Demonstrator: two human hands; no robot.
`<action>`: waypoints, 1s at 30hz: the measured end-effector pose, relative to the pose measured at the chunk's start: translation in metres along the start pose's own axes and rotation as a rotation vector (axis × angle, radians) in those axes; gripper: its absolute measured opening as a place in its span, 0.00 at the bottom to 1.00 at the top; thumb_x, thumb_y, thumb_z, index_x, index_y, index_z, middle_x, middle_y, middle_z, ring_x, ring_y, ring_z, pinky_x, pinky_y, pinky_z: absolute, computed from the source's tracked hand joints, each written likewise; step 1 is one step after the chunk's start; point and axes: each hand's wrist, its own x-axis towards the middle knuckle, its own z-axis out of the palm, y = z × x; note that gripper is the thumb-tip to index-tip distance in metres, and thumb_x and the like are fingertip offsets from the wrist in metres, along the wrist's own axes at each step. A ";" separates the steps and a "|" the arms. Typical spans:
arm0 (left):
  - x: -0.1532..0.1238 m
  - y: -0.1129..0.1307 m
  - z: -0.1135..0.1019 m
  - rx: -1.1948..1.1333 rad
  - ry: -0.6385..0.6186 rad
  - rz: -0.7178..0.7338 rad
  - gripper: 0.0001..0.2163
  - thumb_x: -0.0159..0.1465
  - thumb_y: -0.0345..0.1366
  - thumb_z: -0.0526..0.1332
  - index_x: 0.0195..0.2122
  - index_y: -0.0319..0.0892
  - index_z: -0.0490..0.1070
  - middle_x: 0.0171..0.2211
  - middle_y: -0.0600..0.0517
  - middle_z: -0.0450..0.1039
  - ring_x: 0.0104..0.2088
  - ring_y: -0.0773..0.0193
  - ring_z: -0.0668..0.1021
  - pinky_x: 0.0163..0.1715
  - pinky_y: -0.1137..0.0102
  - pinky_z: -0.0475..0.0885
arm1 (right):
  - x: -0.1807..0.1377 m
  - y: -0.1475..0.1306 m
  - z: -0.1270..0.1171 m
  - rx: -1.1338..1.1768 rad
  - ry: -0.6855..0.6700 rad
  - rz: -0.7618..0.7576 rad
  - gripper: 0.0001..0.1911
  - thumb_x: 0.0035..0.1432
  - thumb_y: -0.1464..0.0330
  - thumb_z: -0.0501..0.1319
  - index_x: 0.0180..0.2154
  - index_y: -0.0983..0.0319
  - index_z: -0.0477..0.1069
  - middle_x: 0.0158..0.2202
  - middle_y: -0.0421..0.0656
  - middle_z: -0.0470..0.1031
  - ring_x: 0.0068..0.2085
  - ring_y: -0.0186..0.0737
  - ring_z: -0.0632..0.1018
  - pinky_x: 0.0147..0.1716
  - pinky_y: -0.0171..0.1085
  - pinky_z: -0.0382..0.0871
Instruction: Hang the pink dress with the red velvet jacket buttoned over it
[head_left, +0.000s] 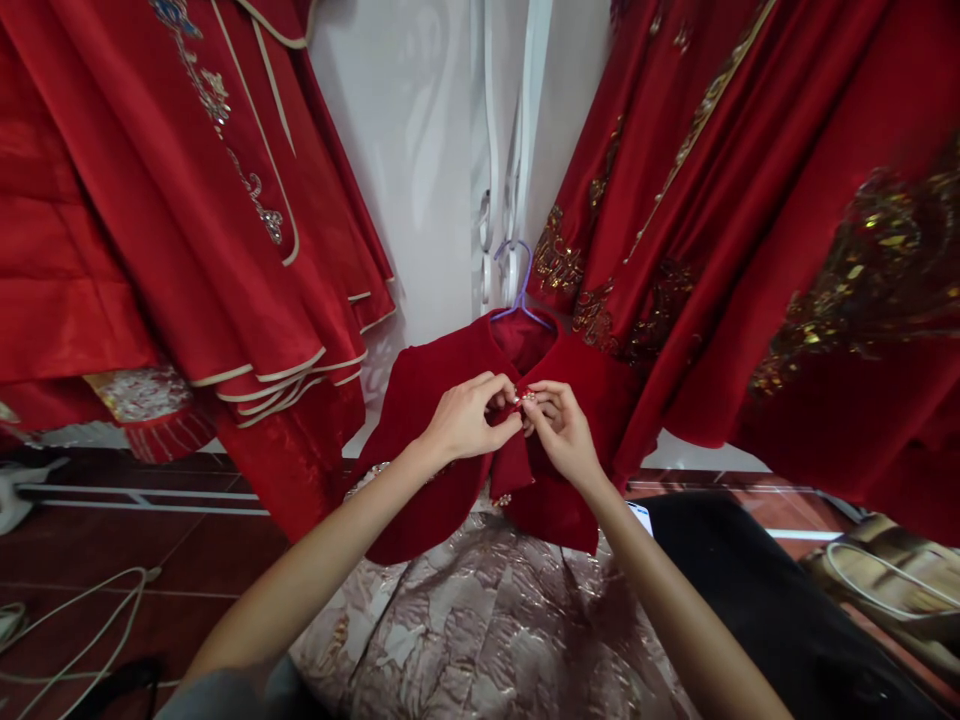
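Note:
A short red jacket (442,400) hangs on a purple hanger (520,300), with its collar open at the top. My left hand (474,412) is closed at the jacket's front edge, thumb and fingers pinching near a small beaded fastening (523,398). From the other side my right hand (559,425) pinches the same fastening between thumb and fingertips. The fingers partly cover it, so I cannot tell whether it is done up. Lower on the front sits another beaded piece (502,499). Below the jacket spreads a shiny pinkish brocade garment (465,620).
Red garments with light piping (247,250) hang at left, and red ones with gold sequins (817,290) at right. A white metal stand (491,120) rises behind the jacket. A white cable (112,640) lies on the tiled floor, and black cloth (735,590) lies right.

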 end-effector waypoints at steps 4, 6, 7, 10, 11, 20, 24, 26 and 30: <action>0.007 0.003 0.003 0.069 0.019 -0.026 0.04 0.57 0.38 0.60 0.31 0.44 0.67 0.29 0.55 0.69 0.28 0.68 0.72 0.29 0.74 0.67 | 0.001 -0.002 -0.002 -0.068 0.025 -0.005 0.13 0.58 0.62 0.62 0.44 0.57 0.64 0.35 0.39 0.70 0.31 0.33 0.75 0.28 0.34 0.73; 0.010 0.004 0.006 0.078 0.024 -0.034 0.04 0.57 0.37 0.60 0.30 0.44 0.67 0.29 0.55 0.69 0.28 0.67 0.72 0.28 0.74 0.66 | 0.002 -0.003 -0.003 -0.095 0.020 -0.010 0.12 0.59 0.62 0.61 0.44 0.57 0.64 0.34 0.40 0.71 0.32 0.34 0.75 0.30 0.35 0.73; 0.011 0.004 0.007 0.084 0.024 -0.036 0.04 0.57 0.37 0.60 0.30 0.44 0.67 0.29 0.55 0.69 0.29 0.67 0.72 0.28 0.74 0.66 | 0.003 -0.003 -0.004 -0.110 0.018 -0.017 0.12 0.60 0.62 0.60 0.44 0.57 0.64 0.35 0.40 0.71 0.32 0.35 0.75 0.31 0.36 0.74; 0.013 0.004 0.009 0.102 0.027 -0.028 0.04 0.56 0.37 0.61 0.29 0.44 0.68 0.29 0.54 0.70 0.29 0.67 0.73 0.28 0.74 0.65 | 0.002 -0.004 -0.005 -0.157 0.056 -0.064 0.10 0.60 0.63 0.60 0.43 0.57 0.66 0.39 0.42 0.70 0.37 0.36 0.77 0.37 0.37 0.75; 0.013 0.004 0.009 0.105 0.030 -0.023 0.04 0.56 0.37 0.61 0.29 0.44 0.68 0.29 0.54 0.71 0.29 0.67 0.73 0.28 0.74 0.65 | 0.002 -0.004 -0.005 -0.170 0.083 -0.081 0.09 0.60 0.64 0.60 0.42 0.58 0.67 0.41 0.43 0.70 0.39 0.37 0.77 0.38 0.38 0.76; 0.013 0.005 0.015 0.102 0.031 -0.010 0.04 0.56 0.36 0.61 0.28 0.43 0.68 0.29 0.54 0.72 0.28 0.67 0.73 0.28 0.74 0.65 | -0.005 -0.003 -0.009 -0.165 0.124 -0.057 0.13 0.56 0.64 0.65 0.44 0.57 0.74 0.44 0.44 0.72 0.43 0.40 0.79 0.45 0.42 0.76; 0.013 0.003 0.015 0.114 0.006 0.009 0.04 0.56 0.37 0.60 0.28 0.42 0.68 0.29 0.54 0.72 0.28 0.67 0.72 0.28 0.74 0.64 | -0.004 -0.003 -0.013 -0.142 0.116 -0.022 0.15 0.53 0.62 0.67 0.43 0.58 0.75 0.45 0.45 0.73 0.43 0.42 0.79 0.45 0.43 0.77; 0.013 0.002 0.013 0.130 -0.023 0.029 0.04 0.57 0.36 0.60 0.28 0.42 0.68 0.28 0.54 0.71 0.28 0.67 0.72 0.28 0.73 0.64 | -0.003 -0.003 -0.014 -0.154 0.108 -0.005 0.15 0.52 0.61 0.67 0.42 0.59 0.76 0.46 0.46 0.73 0.43 0.42 0.79 0.45 0.44 0.77; 0.014 0.001 0.011 0.156 -0.058 0.069 0.03 0.57 0.35 0.60 0.29 0.43 0.69 0.28 0.54 0.70 0.29 0.67 0.72 0.28 0.73 0.63 | 0.001 -0.003 -0.015 -0.125 0.089 0.020 0.16 0.51 0.62 0.68 0.42 0.59 0.76 0.45 0.46 0.74 0.43 0.42 0.79 0.45 0.44 0.77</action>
